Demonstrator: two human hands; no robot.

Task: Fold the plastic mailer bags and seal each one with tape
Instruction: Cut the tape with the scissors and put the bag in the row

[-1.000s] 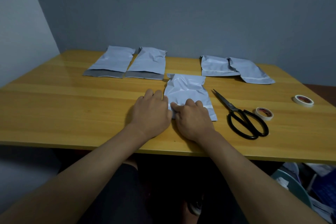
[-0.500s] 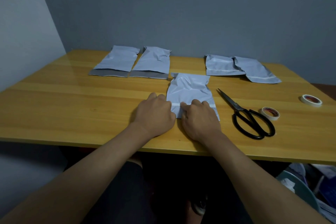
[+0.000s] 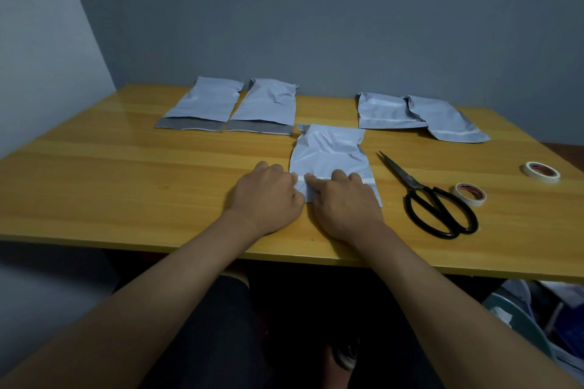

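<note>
A white plastic mailer bag (image 3: 328, 151) lies on the wooden table (image 3: 126, 183) in front of me, its near end folded over into a narrow flap. My left hand (image 3: 265, 196) has bent fingers at the bag's near left corner and pinches that edge. My right hand (image 3: 344, 202) lies on the folded flap and presses it down, the index finger stretched left along the crease. Two tape rolls (image 3: 470, 194) (image 3: 542, 171) lie to the right, apart from both hands.
Black scissors (image 3: 433, 199) lie right of the bag, blades pointing away. Two mailers with open grey flaps (image 3: 205, 104) (image 3: 265, 104) sit at the back left. Two more mailers (image 3: 385, 110) (image 3: 448, 120) overlap at the back right. Walls stand behind and left.
Both hands stay on the bag's near end. The right fingers have crept slightly along the folded flap, and the view has shifted a little.
</note>
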